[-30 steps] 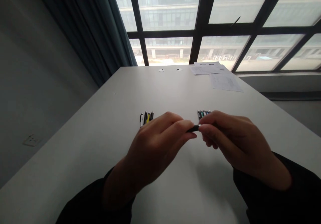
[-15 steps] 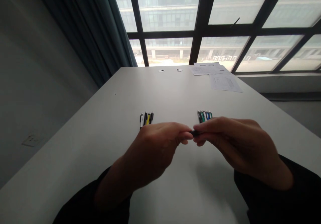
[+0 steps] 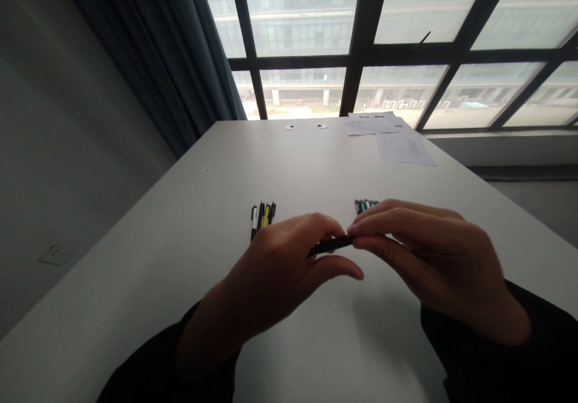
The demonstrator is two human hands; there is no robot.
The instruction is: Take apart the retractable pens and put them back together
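Both my hands hold one black pen [image 3: 329, 246] level above the white table [image 3: 180, 252]. My left hand [image 3: 284, 267] curls round its left part, thumb underneath. My right hand [image 3: 424, 252] pinches its right end between fingertips and thumb. A row of several pens [image 3: 263, 215] in white, black and yellow lies just beyond my left hand. Another row of pens [image 3: 365, 203] in green, blue and grey lies beyond my right hand, partly hidden by its fingers.
Sheets of paper [image 3: 388, 135] lie at the far right of the table by the window. Two small round discs [image 3: 306, 127] sit at the far edge. A dark curtain [image 3: 180, 59] hangs at the left; a wall socket [image 3: 53, 253] is low on the wall.
My hands have moved slightly apart, so more of the black pen shows between them. My left thumb has dropped below the pen. The pen rows on the table have not moved.
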